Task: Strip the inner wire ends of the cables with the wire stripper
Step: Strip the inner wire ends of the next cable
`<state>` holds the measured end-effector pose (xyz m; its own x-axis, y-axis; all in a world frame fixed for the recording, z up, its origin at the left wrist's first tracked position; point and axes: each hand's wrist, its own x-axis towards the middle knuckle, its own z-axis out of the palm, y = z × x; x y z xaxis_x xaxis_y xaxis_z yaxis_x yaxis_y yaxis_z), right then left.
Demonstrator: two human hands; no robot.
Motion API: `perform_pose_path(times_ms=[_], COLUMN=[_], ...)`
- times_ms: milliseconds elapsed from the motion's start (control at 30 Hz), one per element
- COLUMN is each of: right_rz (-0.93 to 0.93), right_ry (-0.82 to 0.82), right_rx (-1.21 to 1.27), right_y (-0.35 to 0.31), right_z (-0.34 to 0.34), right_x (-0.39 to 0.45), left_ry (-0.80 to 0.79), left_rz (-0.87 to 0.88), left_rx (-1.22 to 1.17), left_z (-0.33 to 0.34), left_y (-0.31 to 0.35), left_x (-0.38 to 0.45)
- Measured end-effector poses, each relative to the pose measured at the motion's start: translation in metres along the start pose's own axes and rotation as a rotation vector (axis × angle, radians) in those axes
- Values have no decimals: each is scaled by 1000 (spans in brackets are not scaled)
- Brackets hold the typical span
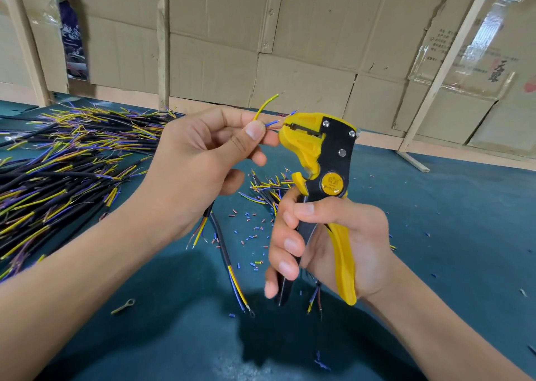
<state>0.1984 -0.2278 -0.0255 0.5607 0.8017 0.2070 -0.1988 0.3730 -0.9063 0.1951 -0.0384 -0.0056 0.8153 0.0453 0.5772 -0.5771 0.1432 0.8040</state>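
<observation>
Cardboard wall (304, 47) w/ wood battens (163, 38), teal tabletop (449, 206).

We note a teal surface (435, 235) strewn with insulation bits (252, 230). A ring terminal (124, 306) lies near its front edge. Cardboard sheets (304, 47) and wooden battens (163, 38) stand behind.

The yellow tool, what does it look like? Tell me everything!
The wire stripper is yellow plastic with a black metal plate, three silver rivets and a round yellow label. It stands upright above the table. The right hand grips its handles. The blue and brown wires pinched by the left hand meet its jaws.
</observation>
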Motion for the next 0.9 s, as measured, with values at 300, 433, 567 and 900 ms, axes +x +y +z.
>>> perform_pose_path(times_ms=[300,433,567,900], right_rz=[12,13,-8,20], right_ry=[32,162,273,418], right_rx=[5,-58,-146,-449], right_y=[-3,-2,-6,1], right_z=[7,8,7,3], right_x=[-2,-1,-1,7], left_ry=[-3,10,13,105], left_rz=[42,52,92,290], left_rx=[-14,2,108,837], left_z=[1,1,1,-18], left_y=[1,1,0,-4], left_x=[-1,-1,-1,0])
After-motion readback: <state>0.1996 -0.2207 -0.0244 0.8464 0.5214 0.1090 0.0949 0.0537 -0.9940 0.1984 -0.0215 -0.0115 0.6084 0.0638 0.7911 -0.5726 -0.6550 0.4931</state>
